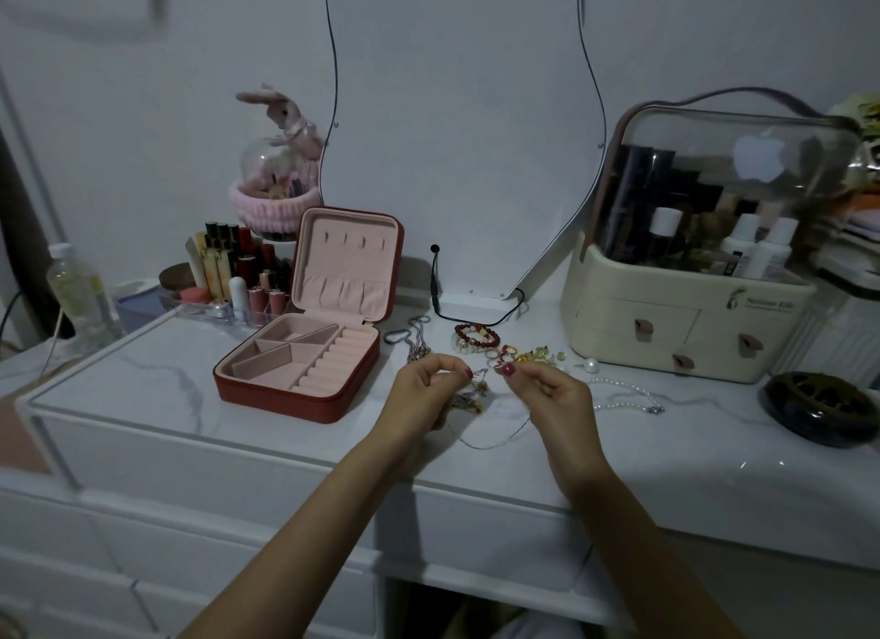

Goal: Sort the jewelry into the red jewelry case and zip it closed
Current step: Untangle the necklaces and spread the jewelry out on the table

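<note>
Hands: left hand (431, 391) and right hand (547, 391) are each pinching one thin chain necklace (495, 441) above the desk (143, 376).
Case: red jewelry case (305, 352) is lying open — left of the hands.
Risk: slack chain is sagging — likely snagging the ring pile (514, 352) or knotting.

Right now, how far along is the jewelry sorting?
Done: only the red jewelry case stands open; its pink compartments look empty. In hand: the left hand and right hand pinch a thin chain necklace between them. Left: the beaded bracelets, rings, pearl necklace and dark chains lie on the table; then zipping.
</note>
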